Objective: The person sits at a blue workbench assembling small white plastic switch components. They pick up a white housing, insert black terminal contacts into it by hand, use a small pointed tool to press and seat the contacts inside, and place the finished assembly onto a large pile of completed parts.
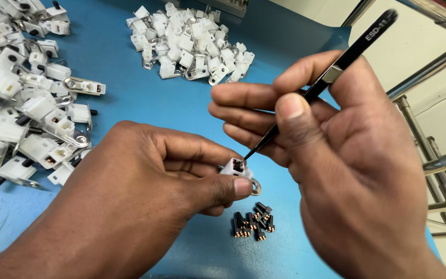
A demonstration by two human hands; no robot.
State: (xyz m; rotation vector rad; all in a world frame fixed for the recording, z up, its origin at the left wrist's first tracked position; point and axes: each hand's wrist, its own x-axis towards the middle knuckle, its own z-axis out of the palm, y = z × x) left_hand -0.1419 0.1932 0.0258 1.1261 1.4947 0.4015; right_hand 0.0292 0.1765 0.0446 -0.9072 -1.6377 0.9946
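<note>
head view: white connector piles (27,93) and small black pins (254,223) around both hands

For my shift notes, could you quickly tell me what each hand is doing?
Left hand: closed on a small white connector.
Right hand: closed on black tweezers.

Left hand (145,191) low, fingers (236,187) pinched shut. Right hand (336,155) above, fingers curled in pen-like grip.
</note>
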